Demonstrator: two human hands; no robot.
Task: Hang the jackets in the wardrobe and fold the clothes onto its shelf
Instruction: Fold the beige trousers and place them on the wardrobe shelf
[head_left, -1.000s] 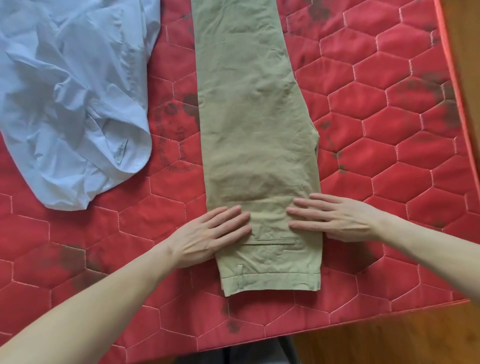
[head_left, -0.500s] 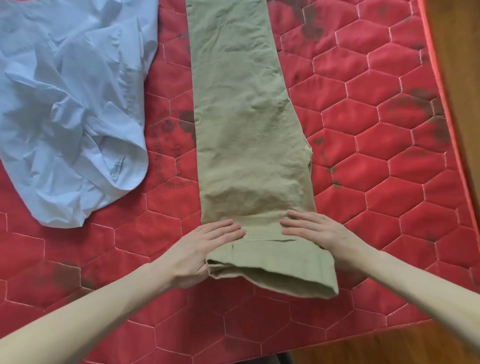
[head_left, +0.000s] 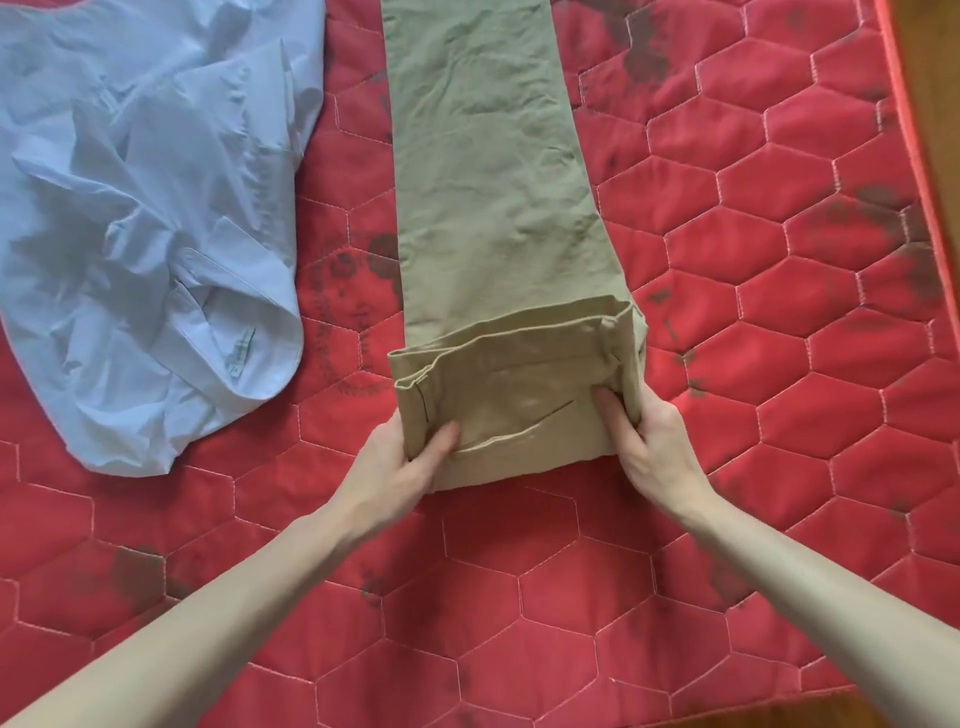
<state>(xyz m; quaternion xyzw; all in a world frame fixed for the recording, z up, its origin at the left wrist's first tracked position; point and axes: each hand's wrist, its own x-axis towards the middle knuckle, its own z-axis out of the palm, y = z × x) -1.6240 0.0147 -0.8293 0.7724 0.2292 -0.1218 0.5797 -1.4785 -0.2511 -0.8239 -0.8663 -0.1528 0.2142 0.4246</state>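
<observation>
Both hands are on the waist end of the khaki trousers, each pinching one side of the turned-over flap. Your left hand grips the left edge, thumb on top near the pocket seam, fingers tucked under the fold. Your right hand does the same on the right edge, thumb pressed onto the fabric, fingers wrapped beneath.

Layout, left to right: crumpled light blue shirt lies unfolded on the red quilted mattress, just beside the trousers but not touching them. The trousers run lengthwise away from you, legs stacked, far end out of view at the top. A wooden floor strip shows past the mattress's right edge. No wardrobe or shelf in view.

Step, as I read it: folding the trousers, first fold from the waistband up, flap only partly laid over.

Next move likely calls for carrying the flap further up the legs and setting it down square, both sides level. The right side looks bunched near the belt loop; flatten it before pressing, or the fold creases crooked. Shirt not yet folded.
</observation>
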